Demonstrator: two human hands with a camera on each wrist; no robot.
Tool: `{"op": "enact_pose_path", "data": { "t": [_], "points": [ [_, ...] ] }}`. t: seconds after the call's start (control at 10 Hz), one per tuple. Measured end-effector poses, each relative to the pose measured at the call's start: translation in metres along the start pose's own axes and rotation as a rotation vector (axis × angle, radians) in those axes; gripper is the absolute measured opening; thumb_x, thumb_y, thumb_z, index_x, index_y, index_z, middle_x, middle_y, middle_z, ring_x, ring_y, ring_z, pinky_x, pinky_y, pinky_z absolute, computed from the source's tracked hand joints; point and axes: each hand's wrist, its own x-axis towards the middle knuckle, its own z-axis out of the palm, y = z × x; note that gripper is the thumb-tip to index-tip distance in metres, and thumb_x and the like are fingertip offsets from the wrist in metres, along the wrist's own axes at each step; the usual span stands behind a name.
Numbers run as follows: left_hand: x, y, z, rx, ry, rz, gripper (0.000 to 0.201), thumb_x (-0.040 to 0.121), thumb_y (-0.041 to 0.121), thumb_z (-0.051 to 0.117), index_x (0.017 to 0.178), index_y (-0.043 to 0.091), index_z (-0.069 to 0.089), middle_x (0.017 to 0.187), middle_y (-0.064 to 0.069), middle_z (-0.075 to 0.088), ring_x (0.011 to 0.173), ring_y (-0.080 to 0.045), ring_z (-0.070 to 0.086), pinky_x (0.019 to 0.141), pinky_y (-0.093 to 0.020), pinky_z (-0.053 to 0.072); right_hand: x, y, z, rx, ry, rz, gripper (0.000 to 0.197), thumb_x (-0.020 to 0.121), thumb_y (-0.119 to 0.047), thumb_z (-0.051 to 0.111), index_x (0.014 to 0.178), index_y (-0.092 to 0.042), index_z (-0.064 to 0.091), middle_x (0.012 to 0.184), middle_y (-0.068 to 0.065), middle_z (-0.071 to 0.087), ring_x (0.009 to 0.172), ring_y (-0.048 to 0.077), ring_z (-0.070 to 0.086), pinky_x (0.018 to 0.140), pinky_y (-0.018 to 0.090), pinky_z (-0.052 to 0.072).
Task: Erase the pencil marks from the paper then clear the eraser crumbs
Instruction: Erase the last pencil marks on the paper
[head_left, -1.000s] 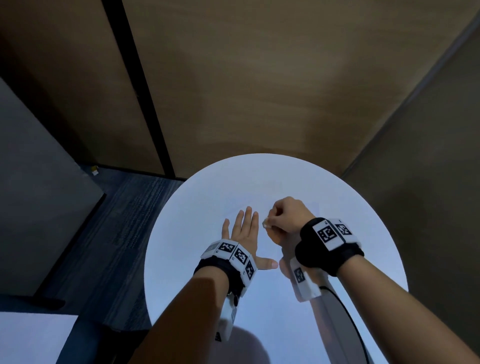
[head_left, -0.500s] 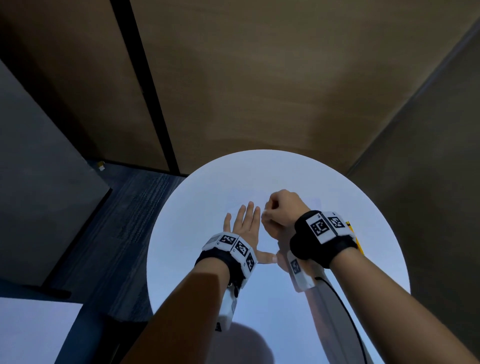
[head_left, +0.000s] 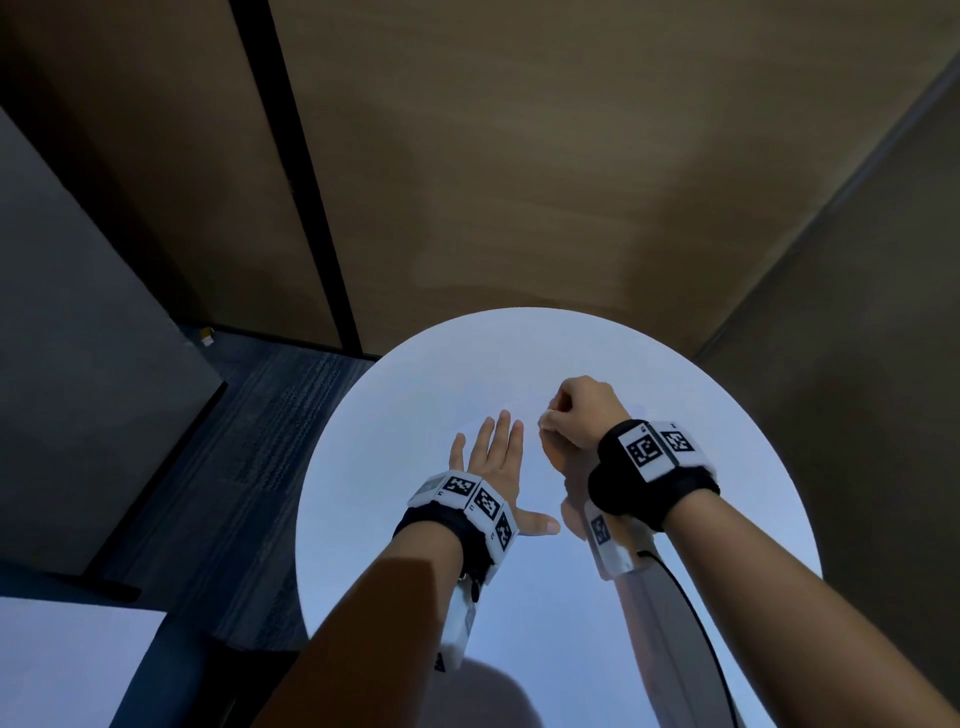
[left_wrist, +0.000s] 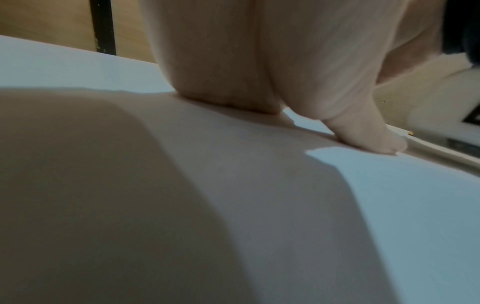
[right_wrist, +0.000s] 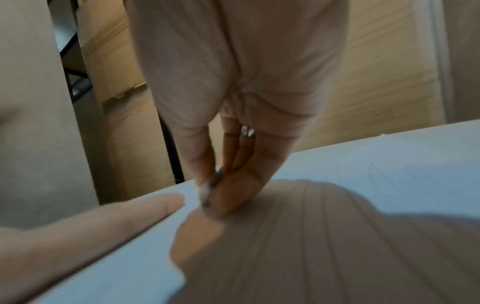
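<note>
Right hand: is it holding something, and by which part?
The right hand pinches a small pale thing, likely an eraser, between thumb and fingertips. The fingers hide most of it, so the part cannot be told. The left hand lies flat, holding nothing.

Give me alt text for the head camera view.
Seen from above, a left hand lies flat with straight fingers on a round white table, while the right hand beside it is curled, fingers pinching something small and pale. Brown wall panels and dark flooring surround the table.
</note>
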Motion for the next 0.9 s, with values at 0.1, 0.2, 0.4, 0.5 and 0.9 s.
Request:
{"op": "enact_pose_path", "data": {
  "t": [0.1, 0.2, 0.4, 0.5, 0.9],
  "points": [
    [0.0, 0.001, 0.0, 0.002, 0.002, 0.0, 0.115, 0.08, 0.069, 0.052, 0.145, 0.015, -0.027, 0.151, -0.003, -0.036, 0.14, -0.02, -0.031, 0.11, -0.048, -0.019, -0.004, 0.001, 0.003, -0.043, -0.171, -0.042, 0.018, 0.082, -0.019, 0.068, 0.07, -0.013, 0.055, 0.075, 0.0, 0.059, 0.073, 0.015, 0.054, 0.054, 0.019, 0.038],
    [0.0, 0.0, -0.001, -0.006, 0.006, 0.003, 0.116, 0.08, 0.069, 0.052, 0.145, 0.015, -0.027, 0.151, -0.002, -0.035, 0.14, -0.02, -0.031, 0.11, -0.048, -0.019, -0.003, 0.001, -0.001, -0.048, -0.149, -0.032, 0.02, 0.082, -0.02, 0.068, 0.068, -0.015, 0.054, 0.073, -0.001, 0.058, 0.073, 0.014, 0.053, 0.057, 0.02, 0.038],
    [0.0, -0.001, 0.0, -0.007, 0.003, 0.012, 0.115, 0.08, 0.07, 0.051, 0.145, 0.015, -0.027, 0.151, -0.003, -0.036, 0.139, -0.019, -0.031, 0.11, -0.048, -0.019, -0.008, 0.004, -0.001, -0.057, -0.197, -0.061, 0.023, 0.081, -0.018, 0.068, 0.065, -0.017, 0.052, 0.07, -0.004, 0.057, 0.075, 0.015, 0.053, 0.055, 0.018, 0.038],
    [0.0, 0.0, -0.001, -0.004, 0.004, 0.012, 0.115, 0.08, 0.069, 0.051, 0.145, 0.015, -0.027, 0.151, -0.002, -0.035, 0.14, -0.019, -0.031, 0.11, -0.048, -0.019, -0.002, 0.005, -0.006, -0.052, -0.165, -0.043, 0.021, 0.08, -0.019, 0.069, 0.065, -0.017, 0.054, 0.072, -0.002, 0.059, 0.077, 0.016, 0.055, 0.056, 0.018, 0.039],
    [0.001, -0.001, -0.001, -0.004, 0.003, 0.007, 0.116, 0.08, 0.07, 0.051, 0.145, 0.015, -0.027, 0.151, -0.003, -0.036, 0.14, -0.02, -0.031, 0.11, -0.048, -0.018, 0.004, 0.004, -0.002, -0.005, 0.004, -0.022, 0.012, 0.083, -0.02, 0.066, 0.082, -0.009, 0.063, 0.088, 0.007, 0.065, 0.082, 0.019, 0.056, 0.062, 0.023, 0.041]
  ]
}}
